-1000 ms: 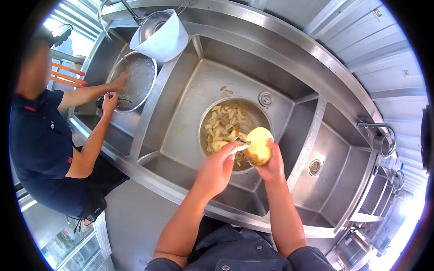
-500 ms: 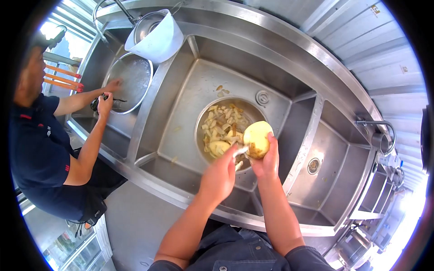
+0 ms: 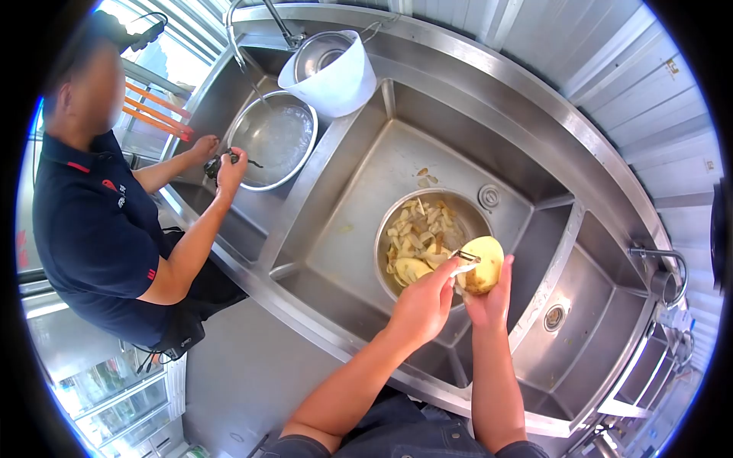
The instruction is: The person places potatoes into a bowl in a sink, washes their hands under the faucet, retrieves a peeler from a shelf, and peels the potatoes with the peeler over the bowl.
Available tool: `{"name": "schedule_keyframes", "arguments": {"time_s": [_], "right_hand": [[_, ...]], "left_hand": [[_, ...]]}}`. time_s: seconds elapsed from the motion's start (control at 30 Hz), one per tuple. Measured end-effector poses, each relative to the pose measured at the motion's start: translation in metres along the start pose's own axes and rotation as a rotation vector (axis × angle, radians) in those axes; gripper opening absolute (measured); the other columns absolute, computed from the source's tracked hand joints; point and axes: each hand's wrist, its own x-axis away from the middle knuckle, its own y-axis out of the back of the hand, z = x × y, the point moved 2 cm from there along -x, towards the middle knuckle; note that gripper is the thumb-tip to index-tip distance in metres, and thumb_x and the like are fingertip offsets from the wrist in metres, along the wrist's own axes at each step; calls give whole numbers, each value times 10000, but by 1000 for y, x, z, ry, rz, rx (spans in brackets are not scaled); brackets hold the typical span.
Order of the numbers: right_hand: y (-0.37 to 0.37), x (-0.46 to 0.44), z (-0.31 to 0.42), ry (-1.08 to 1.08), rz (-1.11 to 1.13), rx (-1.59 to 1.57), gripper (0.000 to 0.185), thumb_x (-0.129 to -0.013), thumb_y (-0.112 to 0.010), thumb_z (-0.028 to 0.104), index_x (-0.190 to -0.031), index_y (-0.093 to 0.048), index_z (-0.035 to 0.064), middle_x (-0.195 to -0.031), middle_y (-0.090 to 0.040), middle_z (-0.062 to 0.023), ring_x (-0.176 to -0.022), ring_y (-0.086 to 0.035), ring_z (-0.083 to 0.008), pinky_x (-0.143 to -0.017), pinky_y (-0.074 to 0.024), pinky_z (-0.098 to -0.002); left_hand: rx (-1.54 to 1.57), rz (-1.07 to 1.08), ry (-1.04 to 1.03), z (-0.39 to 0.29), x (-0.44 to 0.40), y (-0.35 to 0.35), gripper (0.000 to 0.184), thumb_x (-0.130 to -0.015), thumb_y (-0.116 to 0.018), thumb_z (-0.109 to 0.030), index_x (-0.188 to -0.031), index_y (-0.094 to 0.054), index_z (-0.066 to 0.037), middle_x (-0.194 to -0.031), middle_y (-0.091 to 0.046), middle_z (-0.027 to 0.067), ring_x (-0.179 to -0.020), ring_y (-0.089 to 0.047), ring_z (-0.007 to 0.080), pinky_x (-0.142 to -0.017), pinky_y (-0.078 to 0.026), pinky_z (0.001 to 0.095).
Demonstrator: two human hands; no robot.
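Note:
My right hand [image 3: 491, 296] is wrapped round the lower right side of a large potato [image 3: 486, 256], mostly peeled to pale yellow with brown skin left at its lower end. My left hand [image 3: 421, 307] grips a peeler [image 3: 464, 267], its metal head at the potato's left face. Both hands are above the right side of a round metal bowl [image 3: 379, 252] standing in the middle sink. Inside the bowl lie many potato peelings [image 3: 418, 229] and a pale peeled potato [image 3: 412, 269], partly covered by peelings.
At the left sink a person [image 3: 107, 229] holds a dark object [image 3: 220, 164] beside a water-filled metal bowl [image 3: 311, 149]. A white tub [image 3: 336, 88] with a metal bowl in it stands behind. Sink dividers [image 3: 546, 278] and a right-hand tap [image 3: 664, 256] are nearby.
The view has swung, so everything sits farther right and lower. The peeler has moved up along the potato's left face. The person's far hand has drawn back from the water.

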Motion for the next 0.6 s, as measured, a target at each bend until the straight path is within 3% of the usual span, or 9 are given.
{"name": "schedule_keyframes", "arguments": {"time_s": [0.1, 0.13, 0.27, 0.4, 0.47, 0.6], "right_hand": [[-4, 2, 5, -109, 103, -18, 558, -1051, -460, 488, -1364, -547, 34, -1329, -631, -146, -1216, -603, -333, -1052, -473, -468], [0, 0, 5, -88, 68, 20, 595, -1032, -465, 539, -1342, -571, 42, -1315, -634, -157, -1215, -599, -364, -1029, -486, -520], [-5, 7, 5, -171, 66, -5, 611, -1029, -428, 577, -1340, -579, 73, -1300, -637, -182, -1216, -600, -347, -1024, -490, -506], [-2, 9, 7, -167, 87, -6, 614, -1025, -437, 582, -1341, -581, 75, -1298, -641, -179, -1210, -602, -351, -1027, -486, -515], [-5, 12, 8, -183, -27, -66, 647, -1015, -435, 616, -1350, -581, 82, -1305, -643, -160, -1202, -606, -350, -1036, -482, -526], [-6, 12, 8, -186, 47, -62, 656, -1039, -381, 596, -1399, -530, 67, -1370, -602, -184, -1242, -582, -382, -1056, -461, -574]], "left_hand": [[71, -20, 11, 3, 5, 2, 375, -985, -567, -36, -1358, -584, -70, -1049, -699, 216, -878, -693, 369, -767, -545, 391], [97, -14, 29, 3, 7, 5, 370, -990, -565, -37, -1359, -584, -67, -1046, -698, 214, -867, -696, 348, -770, -545, 377], [98, 0, 37, 9, 13, 7, 359, -1002, -561, -41, -1360, -581, -52, -1041, -702, 203, -840, -700, 291, -779, -543, 347], [123, -12, 26, 11, 14, 7, 352, -1010, -560, -48, -1361, -579, -40, -1048, -708, 196, -846, -704, 285, -786, -545, 343], [144, -20, 12, 13, 14, 7, 345, -1016, -559, -55, -1360, -577, -29, -1056, -709, 195, -850, -705, 280, -786, -545, 342], [147, -10, 41, 17, 16, 6, 344, -1020, -557, -58, -1362, -574, -25, -1068, -708, 195, -864, -708, 280, -791, -544, 337]]}}
